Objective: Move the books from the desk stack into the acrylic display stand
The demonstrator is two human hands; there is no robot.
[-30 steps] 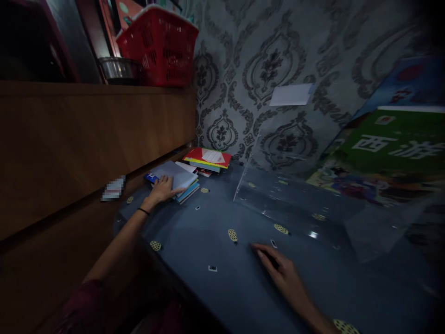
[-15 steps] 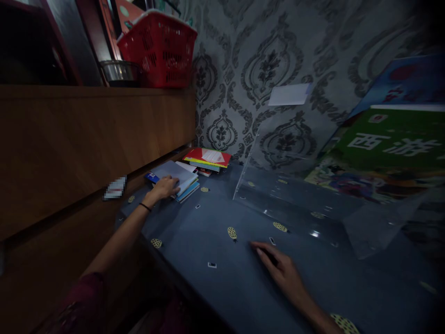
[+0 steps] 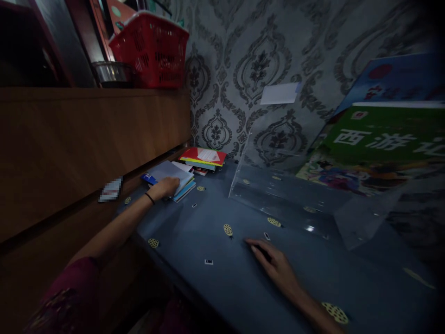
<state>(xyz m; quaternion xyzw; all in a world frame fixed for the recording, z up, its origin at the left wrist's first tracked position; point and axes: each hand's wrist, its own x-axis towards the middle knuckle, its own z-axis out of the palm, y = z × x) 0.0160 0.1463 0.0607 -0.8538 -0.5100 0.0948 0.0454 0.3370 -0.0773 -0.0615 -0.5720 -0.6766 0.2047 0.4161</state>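
Note:
My left hand (image 3: 166, 187) lies on a small stack of books at the back left of the table. Its fingers are curled over the right side of the top book (image 3: 163, 171), which has a grey-blue cover. Light-blue books (image 3: 185, 190) show beneath it. My right hand (image 3: 271, 262) rests on the dark blue tablecloth (image 3: 239, 283), holding nothing, with thumb and index finger stretched forward and slightly apart. Its other fingers are mostly hidden.
Behind stands another book pile with a red cover (image 3: 194, 154) on top. A clear acrylic stand (image 3: 239, 174) holds upright a green book (image 3: 392, 130) and a blue one (image 3: 392, 76). A red basket (image 3: 153, 51) and metal bowl (image 3: 114, 73) sit on the wooden cabinet (image 3: 86, 139).
My left hand's fingers have gone from lying spread over the top book to curling at its right edge. The view has shifted slightly; my right hand stays on the table.

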